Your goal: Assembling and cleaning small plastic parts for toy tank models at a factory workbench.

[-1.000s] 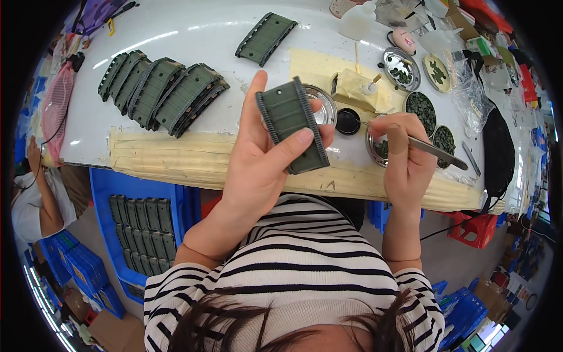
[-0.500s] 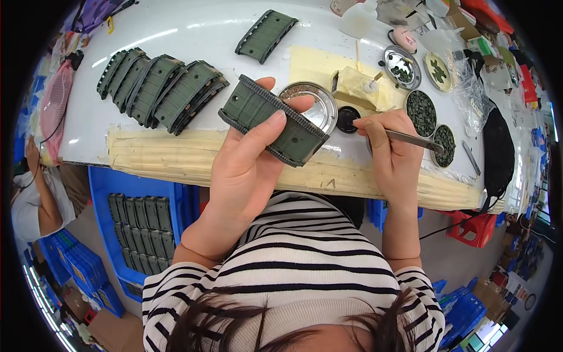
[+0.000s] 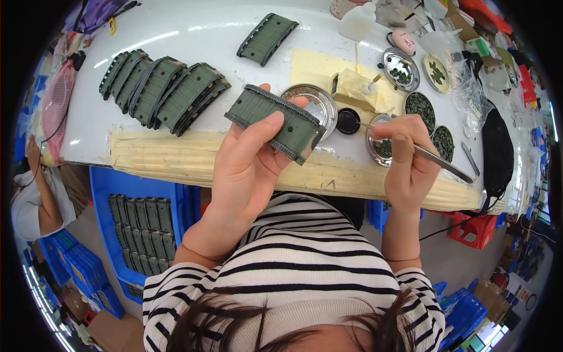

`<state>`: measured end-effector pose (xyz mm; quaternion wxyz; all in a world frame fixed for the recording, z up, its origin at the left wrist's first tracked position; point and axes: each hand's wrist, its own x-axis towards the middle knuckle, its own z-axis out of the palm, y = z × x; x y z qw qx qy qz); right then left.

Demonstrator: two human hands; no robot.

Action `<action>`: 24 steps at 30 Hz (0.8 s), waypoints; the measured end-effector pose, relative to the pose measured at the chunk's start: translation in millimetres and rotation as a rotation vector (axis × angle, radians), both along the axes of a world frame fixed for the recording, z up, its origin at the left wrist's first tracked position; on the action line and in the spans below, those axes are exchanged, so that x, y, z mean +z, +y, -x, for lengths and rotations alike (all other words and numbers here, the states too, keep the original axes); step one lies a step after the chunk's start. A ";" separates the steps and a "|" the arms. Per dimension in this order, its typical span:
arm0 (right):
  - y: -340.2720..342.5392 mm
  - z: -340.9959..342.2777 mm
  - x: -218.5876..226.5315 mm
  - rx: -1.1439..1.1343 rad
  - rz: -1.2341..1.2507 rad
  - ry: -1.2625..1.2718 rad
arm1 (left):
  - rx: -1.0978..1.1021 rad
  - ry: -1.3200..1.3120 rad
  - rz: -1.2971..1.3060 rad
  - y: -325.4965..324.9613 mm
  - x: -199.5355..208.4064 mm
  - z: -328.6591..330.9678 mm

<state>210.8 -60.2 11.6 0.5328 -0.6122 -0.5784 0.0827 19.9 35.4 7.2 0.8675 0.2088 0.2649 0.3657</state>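
A green toy tank hull point(image 3: 252, 112) with dark ribbed tracks along both long edges is held in my left hand point(image 3: 246, 158). My thumb presses on its flat face and the fingers wrap behind it. Metal tweezers point(image 3: 444, 161) are pinched in my right hand point(image 3: 410, 161), their tip pointing left at a small round black dish point(image 3: 348, 121). Whether the tip grips anything is too small to tell. Below the tip sits a round tin point(image 3: 383, 149) of small dark green pieces, partly behind my right hand. A shallow metal dish point(image 3: 326, 104) lies behind the held hull.
Similar hulls point(image 3: 158, 88) lie overlapped at the left; a single hull point(image 3: 267, 39) lies farther back. More tins of green pieces point(image 3: 420, 109) and a taped block point(image 3: 358, 88) stand at the right. A blue crate point(image 3: 104, 205) of hulls is below the table edge.
My right hand has moved right and the tweezers have turned, their tip swinging from the right-hand tin to beside the black dish. The held hull has shifted slightly and tilted in my left hand.
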 end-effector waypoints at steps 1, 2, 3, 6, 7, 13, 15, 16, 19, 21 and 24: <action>-1.2 -0.9 5.4 0.026 -0.042 0.000 | -0.002 -0.002 0.011 -0.2 -0.2 -1.1; -0.4 0.4 7.1 0.067 -0.075 0.012 | -0.004 -0.004 0.022 -0.6 -0.1 -2.3; 1.6 3.6 8.2 0.108 -0.108 0.024 | -0.006 -0.005 0.033 -1.0 0.2 -3.3; 2.4 13.6 10.8 0.187 -0.099 0.125 | -0.028 -0.001 0.041 -3.0 1.1 -4.8; 3.5 18.3 12.1 0.199 -0.083 0.181 | -0.034 -0.004 0.048 -3.3 1.6 -4.7; 2.9 19.9 9.5 0.243 -0.019 0.232 | -0.036 0.040 0.032 -5.4 2.9 -4.3; 3.1 20.5 8.2 0.244 -0.016 0.236 | -0.033 0.038 0.025 -5.6 1.7 -4.4; 3.2 20.2 7.9 0.244 -0.017 0.234 | -0.032 0.038 0.017 -5.8 1.5 -4.5; 4.0 19.4 6.9 0.244 -0.030 0.222 | -0.026 0.044 0.000 -6.6 1.9 -5.0; 4.3 19.2 6.3 0.241 -0.034 0.214 | -0.017 0.059 -0.004 -7.4 4.5 -6.1; 4.8 19.7 5.2 0.234 -0.027 0.202 | -0.019 0.059 -0.017 -7.3 3.6 -5.7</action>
